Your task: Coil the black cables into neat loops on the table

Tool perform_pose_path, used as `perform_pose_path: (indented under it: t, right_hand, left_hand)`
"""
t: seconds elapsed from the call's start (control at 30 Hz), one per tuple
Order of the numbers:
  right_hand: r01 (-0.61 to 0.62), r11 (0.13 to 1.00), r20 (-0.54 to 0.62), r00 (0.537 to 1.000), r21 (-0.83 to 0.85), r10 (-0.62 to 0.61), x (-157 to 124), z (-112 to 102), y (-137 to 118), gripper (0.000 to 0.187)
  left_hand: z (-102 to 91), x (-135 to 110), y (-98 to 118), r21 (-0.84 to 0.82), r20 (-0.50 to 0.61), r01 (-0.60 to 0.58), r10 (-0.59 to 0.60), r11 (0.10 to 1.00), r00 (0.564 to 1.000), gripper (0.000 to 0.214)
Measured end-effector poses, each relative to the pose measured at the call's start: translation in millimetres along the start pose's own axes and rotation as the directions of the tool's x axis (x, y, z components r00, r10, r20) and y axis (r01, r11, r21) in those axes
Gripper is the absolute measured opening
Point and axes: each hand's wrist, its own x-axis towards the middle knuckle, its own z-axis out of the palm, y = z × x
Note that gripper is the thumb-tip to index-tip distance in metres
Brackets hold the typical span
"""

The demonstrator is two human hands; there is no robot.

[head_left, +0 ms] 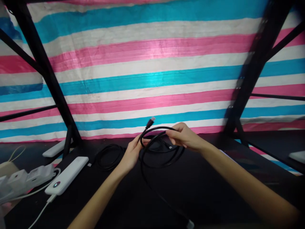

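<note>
A black cable (159, 152) is looped into a coil above the dark table (214, 184). My left hand (131, 155) pinches the coil's left side, where a plug end (150, 122) sticks up. My right hand (184, 136) is closed on the top of the loop from the right. A loose length of the same cable trails down toward the near edge and ends in a connector (190, 224). A second coiled black cable (109, 156) lies flat on the table just left of my left hand.
A white power bank (67, 175) with a lit indicator and a white cord lies at the left, beside white adapters (28, 178). Black frame posts (45, 73) (252, 73) stand on both sides. A pink, blue and white striped sheet (152, 63) hangs behind.
</note>
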Motion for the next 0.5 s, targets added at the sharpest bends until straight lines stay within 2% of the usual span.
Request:
perform_pose_path:
  t: [0.07, 0.17, 0.23, 0.3, 0.4, 0.5]
  right_hand:
    - [0.016, 0.996, -0.075, 0.997, -0.092, -0.023, 3, 2, -1, 0.047]
    - [0.008, 0.977, -0.179, 0.983, -0.214, -0.048, 8, 4, -3, 0.043]
    - [0.006, 0.954, -0.164, 0.985, -0.3, -0.058, 9, 7, -2, 0.041]
    - [0.035, 0.935, -0.119, 0.99, -0.353, -0.082, 9, 11, -1, 0.037]
    - [0.06, 0.924, -0.114, 0.987, -0.378, -0.111, 8, 19, 2, 0.031]
    - [0.034, 0.928, -0.195, 0.974, -0.371, -0.114, 8, 25, 3, 0.034]
  left_hand:
    - [6.5, 2, 7, 0.014, 0.073, 0.008, -0.009, 1.0, 0.997, 0.056]
    - [13.8, 3, 11, -0.054, 0.124, 0.029, -0.022, 0.998, 0.992, 0.062]
    - [17.5, 3, 8, -0.059, 0.167, 0.005, 0.005, 0.998, 0.986, 0.065]
    - [21.3, 3, 3, 0.038, 0.187, -0.02, 0.012, 0.999, 0.982, 0.055]
    - [26.6, 2, -1, 0.133, 0.135, 0.064, -0.082, 0.989, 0.987, 0.039]
    - [28.0, 2, 3, 0.007, 0.045, 0.146, -0.146, 0.989, 0.988, 0.043]
